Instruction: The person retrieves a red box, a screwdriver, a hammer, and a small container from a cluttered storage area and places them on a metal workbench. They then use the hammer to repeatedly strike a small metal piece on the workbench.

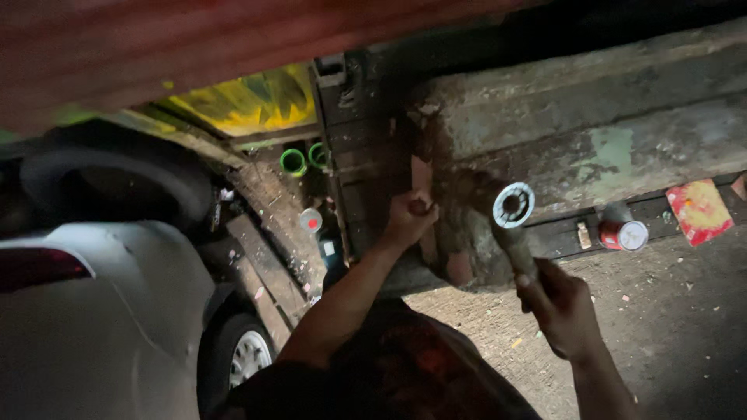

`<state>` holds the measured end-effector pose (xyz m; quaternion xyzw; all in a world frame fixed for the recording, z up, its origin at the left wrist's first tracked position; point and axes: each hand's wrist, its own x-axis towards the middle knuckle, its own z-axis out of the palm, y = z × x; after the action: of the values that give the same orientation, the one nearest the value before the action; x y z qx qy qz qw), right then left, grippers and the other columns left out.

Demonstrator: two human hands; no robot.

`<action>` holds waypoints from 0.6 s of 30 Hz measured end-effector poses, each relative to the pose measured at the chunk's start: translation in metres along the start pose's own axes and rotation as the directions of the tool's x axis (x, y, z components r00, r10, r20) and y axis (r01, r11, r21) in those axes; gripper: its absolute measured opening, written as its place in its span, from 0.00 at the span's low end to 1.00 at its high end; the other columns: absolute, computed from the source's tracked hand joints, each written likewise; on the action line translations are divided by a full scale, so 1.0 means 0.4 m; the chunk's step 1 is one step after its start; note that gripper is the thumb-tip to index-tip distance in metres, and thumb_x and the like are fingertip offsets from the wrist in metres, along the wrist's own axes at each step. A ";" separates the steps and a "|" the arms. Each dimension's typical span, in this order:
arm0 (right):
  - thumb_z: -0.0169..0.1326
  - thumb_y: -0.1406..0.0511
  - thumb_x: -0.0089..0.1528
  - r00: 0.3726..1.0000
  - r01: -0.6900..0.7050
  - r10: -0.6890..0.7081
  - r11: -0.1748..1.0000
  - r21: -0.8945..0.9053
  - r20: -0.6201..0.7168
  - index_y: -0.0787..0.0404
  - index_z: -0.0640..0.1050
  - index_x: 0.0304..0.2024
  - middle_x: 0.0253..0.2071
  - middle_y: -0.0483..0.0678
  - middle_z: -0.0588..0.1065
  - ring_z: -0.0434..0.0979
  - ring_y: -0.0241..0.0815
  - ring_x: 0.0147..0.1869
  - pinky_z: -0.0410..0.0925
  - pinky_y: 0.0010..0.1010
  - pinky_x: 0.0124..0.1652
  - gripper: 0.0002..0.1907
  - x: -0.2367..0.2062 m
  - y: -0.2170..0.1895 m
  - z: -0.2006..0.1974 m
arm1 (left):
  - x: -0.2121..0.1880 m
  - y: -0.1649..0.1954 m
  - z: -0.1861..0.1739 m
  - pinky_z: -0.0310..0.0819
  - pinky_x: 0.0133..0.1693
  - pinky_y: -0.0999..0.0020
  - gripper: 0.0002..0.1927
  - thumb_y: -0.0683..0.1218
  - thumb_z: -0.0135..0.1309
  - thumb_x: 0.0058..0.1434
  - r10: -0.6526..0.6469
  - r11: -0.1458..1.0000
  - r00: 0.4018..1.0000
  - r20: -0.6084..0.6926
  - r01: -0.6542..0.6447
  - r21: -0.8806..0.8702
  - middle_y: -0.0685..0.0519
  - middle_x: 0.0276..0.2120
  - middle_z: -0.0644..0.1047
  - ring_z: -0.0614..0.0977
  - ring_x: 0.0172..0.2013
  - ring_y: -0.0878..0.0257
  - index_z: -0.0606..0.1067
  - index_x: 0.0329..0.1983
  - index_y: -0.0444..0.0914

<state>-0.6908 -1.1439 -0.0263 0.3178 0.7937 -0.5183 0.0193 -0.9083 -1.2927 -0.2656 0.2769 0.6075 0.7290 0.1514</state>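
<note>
Gripping the handle of a grimy tool (515, 233) with a round white-ringed head, the right hand (562, 307) holds it against the worn concrete block (545, 148); the left hand (408, 218) is closed on that block's left corner, a red can (622, 233) lying right of the tool.

Dim place, little light. Dirty concrete floor (669, 327) at 4 o'clock, bits of litter on it. Old stained wall (591, 117) at 1 o'clock, paint peeling. Silver car (101, 327) at 8 o'clock, spare tyre (117, 179) above it. Two green rings (303, 159) near 12 o'clock. Red tin (622, 232) and red-yellow packet (699, 210) at 3 o'clock. Wooden planks (264, 264) near middle.
</note>
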 end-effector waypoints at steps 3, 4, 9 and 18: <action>0.56 0.59 0.63 0.998 -0.066 0.065 0.996 0.067 0.014 0.68 0.79 0.46 0.25 0.48 0.75 0.71 0.35 0.27 0.66 0.30 0.28 0.18 0.002 -0.009 0.009 | 0.002 0.006 -0.013 0.65 0.38 0.72 0.13 0.38 0.58 0.65 0.005 0.998 0.997 -0.081 -0.009 -0.057 0.58 0.27 0.66 0.67 0.30 0.70 0.66 0.29 0.40; 0.55 0.59 0.64 0.998 -0.061 0.060 0.995 0.083 0.015 0.69 0.79 0.45 0.25 0.48 0.74 0.71 0.35 0.27 0.66 0.29 0.28 0.18 0.004 -0.010 0.016 | 0.006 0.012 -0.022 0.66 0.39 0.72 0.13 0.38 0.58 0.66 -0.026 0.991 0.996 -0.081 0.016 -0.131 0.58 0.28 0.67 0.69 0.30 0.70 0.66 0.30 0.40; 0.54 0.59 0.66 0.997 -0.076 0.081 0.978 0.195 -0.016 0.71 0.78 0.44 0.25 0.47 0.73 0.70 0.35 0.27 0.66 0.29 0.28 0.18 0.030 -0.014 0.068 | 0.061 0.033 -0.054 0.68 0.35 0.68 0.06 0.40 0.60 0.64 0.046 0.954 0.986 -0.158 -0.090 -0.285 0.57 0.30 0.72 0.71 0.31 0.70 0.74 0.34 0.36; 0.55 0.60 0.65 0.956 -0.216 0.259 0.940 0.264 -0.138 0.72 0.79 0.47 0.23 0.48 0.72 0.68 0.37 0.27 0.63 0.31 0.27 0.18 0.093 -0.046 0.165 | 0.098 0.028 -0.079 0.61 0.29 0.66 0.04 0.38 0.58 0.68 0.029 0.828 0.997 0.075 0.018 -0.560 0.61 0.22 0.63 0.63 0.24 0.75 0.74 0.39 0.38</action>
<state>-0.7499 -1.1859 -0.0555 0.4547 0.6775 -0.5775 -0.0259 -0.9569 -1.2988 -0.2496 0.2513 0.3596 0.8637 0.2481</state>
